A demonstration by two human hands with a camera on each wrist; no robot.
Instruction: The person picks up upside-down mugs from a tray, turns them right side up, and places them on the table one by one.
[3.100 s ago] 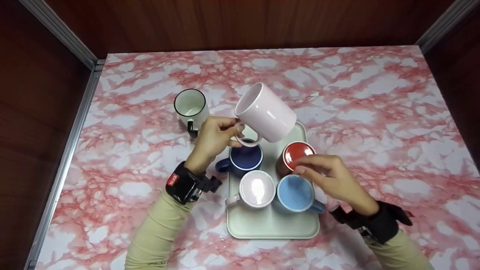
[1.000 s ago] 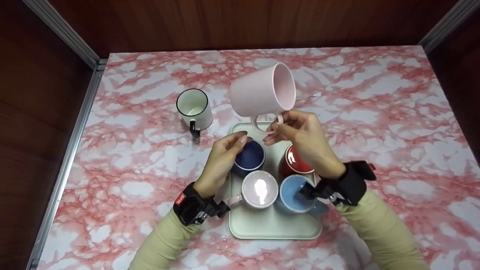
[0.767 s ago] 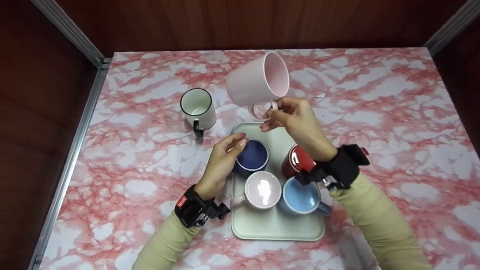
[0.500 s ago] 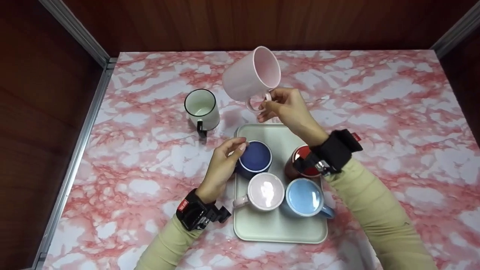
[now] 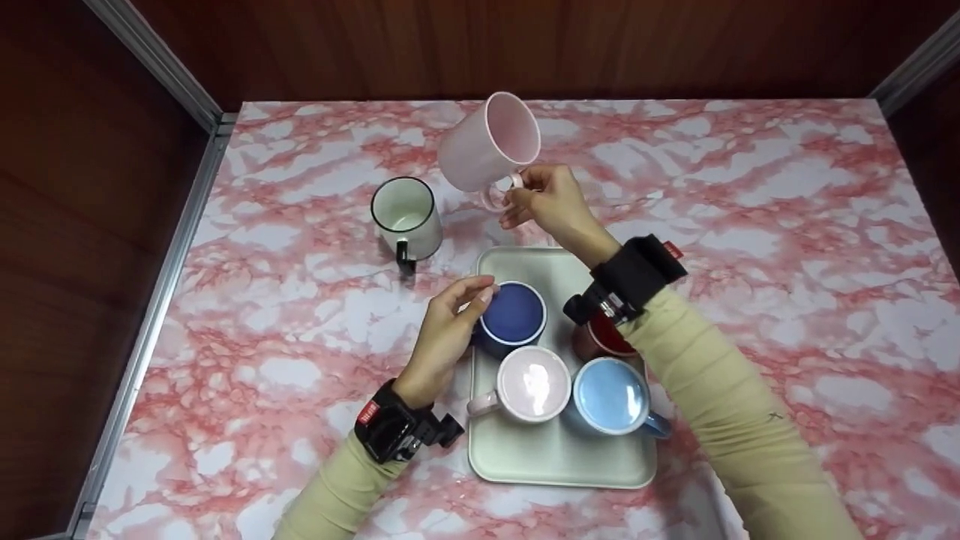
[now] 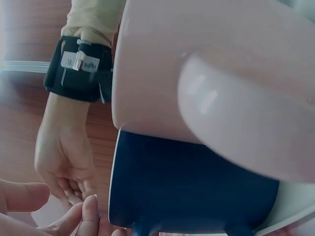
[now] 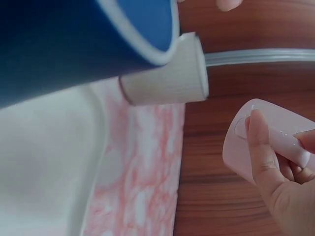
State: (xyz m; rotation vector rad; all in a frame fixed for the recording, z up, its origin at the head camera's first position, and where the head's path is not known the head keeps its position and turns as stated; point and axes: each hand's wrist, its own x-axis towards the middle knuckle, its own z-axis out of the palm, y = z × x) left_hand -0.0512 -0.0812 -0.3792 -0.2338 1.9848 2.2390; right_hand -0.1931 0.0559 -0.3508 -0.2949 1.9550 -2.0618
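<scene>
My right hand grips the handle of a pink mug, which it holds up, tilted on its side with its mouth toward the right, behind the tray. In the right wrist view, the fingers wrap this handle. My left hand hovers with loosely bent fingers at the left side of a dark blue mug, holding nothing. That mug stands base up on the tray, as do a pale pink mug, a light blue mug and a red mug, partly hidden by my right wrist.
A white mug with a black rim and black handle stands upright on the marbled table, left of the tray's back corner. Dark wooden panels enclose the table at the back and sides.
The pink mug passed from my left hand to my right, its mouth turning to the right. My right hand then carried it back and left. My left hand moved beside the dark blue mug.
</scene>
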